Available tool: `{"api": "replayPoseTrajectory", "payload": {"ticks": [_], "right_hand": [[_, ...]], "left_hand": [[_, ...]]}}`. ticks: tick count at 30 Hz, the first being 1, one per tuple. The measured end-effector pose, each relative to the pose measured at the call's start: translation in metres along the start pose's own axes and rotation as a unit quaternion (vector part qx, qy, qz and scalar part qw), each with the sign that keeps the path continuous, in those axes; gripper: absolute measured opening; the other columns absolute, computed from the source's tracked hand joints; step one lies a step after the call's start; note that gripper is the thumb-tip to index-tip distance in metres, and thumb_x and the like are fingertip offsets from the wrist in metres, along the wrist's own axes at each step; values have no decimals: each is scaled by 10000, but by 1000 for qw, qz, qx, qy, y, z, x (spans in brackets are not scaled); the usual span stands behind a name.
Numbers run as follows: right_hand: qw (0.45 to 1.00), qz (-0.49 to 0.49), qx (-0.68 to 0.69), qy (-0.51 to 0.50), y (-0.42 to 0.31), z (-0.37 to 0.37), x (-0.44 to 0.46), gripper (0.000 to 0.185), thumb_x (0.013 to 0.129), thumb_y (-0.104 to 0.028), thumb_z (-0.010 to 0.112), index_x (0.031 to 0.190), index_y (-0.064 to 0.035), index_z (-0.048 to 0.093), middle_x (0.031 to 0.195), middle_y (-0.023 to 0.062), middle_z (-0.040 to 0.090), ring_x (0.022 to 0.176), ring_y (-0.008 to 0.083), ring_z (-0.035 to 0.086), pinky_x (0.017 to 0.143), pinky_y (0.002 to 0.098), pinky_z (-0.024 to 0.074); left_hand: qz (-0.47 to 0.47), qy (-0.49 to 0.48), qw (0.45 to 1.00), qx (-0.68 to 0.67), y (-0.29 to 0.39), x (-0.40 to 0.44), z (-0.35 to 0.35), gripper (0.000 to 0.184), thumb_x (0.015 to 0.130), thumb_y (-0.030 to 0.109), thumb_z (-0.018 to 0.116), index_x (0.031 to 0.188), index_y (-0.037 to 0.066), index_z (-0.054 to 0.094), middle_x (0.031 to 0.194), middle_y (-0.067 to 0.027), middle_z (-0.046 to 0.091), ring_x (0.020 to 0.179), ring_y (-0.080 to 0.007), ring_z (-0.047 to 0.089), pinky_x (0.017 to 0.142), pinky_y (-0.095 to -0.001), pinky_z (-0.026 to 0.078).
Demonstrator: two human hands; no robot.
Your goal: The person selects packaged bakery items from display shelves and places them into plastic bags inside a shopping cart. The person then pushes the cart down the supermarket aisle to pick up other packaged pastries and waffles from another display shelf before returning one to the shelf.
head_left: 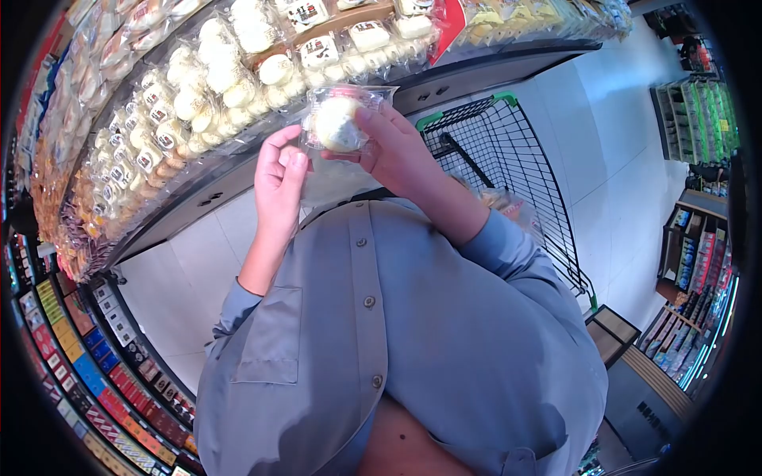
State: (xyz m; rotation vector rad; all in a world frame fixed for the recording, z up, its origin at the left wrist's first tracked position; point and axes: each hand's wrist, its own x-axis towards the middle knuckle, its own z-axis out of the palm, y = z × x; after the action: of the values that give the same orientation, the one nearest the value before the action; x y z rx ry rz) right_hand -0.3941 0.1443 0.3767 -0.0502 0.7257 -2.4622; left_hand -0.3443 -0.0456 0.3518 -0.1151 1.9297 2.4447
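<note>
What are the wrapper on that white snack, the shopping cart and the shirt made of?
Wrapper: looks like thin, clear, shiny plastic; it glints and the white snack shows through.
Shopping cart: probably metal wire, dark-coated, as its sides are a thin grid; the green corner may be plastic.
Shirt: seems smooth, mostly dull cloth, since it creases and has stitched seams; fibre unclear.

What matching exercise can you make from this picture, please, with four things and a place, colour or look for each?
Things:
1. Round wrapped item
2. Shopping cart
3. Shirt
4. Floor

Descriptions:
A. Blue-grey, with buttons
B. Held in the right hand
C. Pale and tiled
D. Black mesh, green corners

Pairs: 1-B, 2-D, 3-A, 4-C
</note>
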Motion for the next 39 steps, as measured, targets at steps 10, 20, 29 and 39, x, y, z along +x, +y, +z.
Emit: {"api": "replayPoseTrajectory", "payload": {"ticks": [10,20,29,39], "right_hand": [[956,-83,-282,-6,15,-2,0,427,957,-138,640,1335,-16,482,1211,52,595,1103,96,564,910,269,486],[952,-65,-293,62,10,2,-2,337,1019,-273,534,1209,-5,608,1013,7,657,930,55,582,814,234,471],[962,-52,-256,74,16,-3,-1,486,1057,-411,399,1234,-11,611,1016,28,659,887,72,602,775,246,495],[993,-14,-76,89,1,-8,-6,369,1023,-272,513,1307,-37,527,1115,66,642,1004,156,645,753,349,587]], "left_hand": [[-22,4,999,-27,12,-3,21,267,949,87,625,1193,13,548,936,29,623,805,-6,530,698,-156,406],[-47,-31,998,-17,5,-6,9,210,970,140,588,1143,23,586,975,-4,649,845,-51,569,780,-206,451],[-52,-38,997,-38,4,-7,7,198,955,125,620,1126,33,578,950,19,655,778,-9,535,678,-160,418],[-57,-38,982,-174,7,2,10,410,957,72,600,1338,34,455,986,25,592,749,-6,504,616,-164,403]]}}
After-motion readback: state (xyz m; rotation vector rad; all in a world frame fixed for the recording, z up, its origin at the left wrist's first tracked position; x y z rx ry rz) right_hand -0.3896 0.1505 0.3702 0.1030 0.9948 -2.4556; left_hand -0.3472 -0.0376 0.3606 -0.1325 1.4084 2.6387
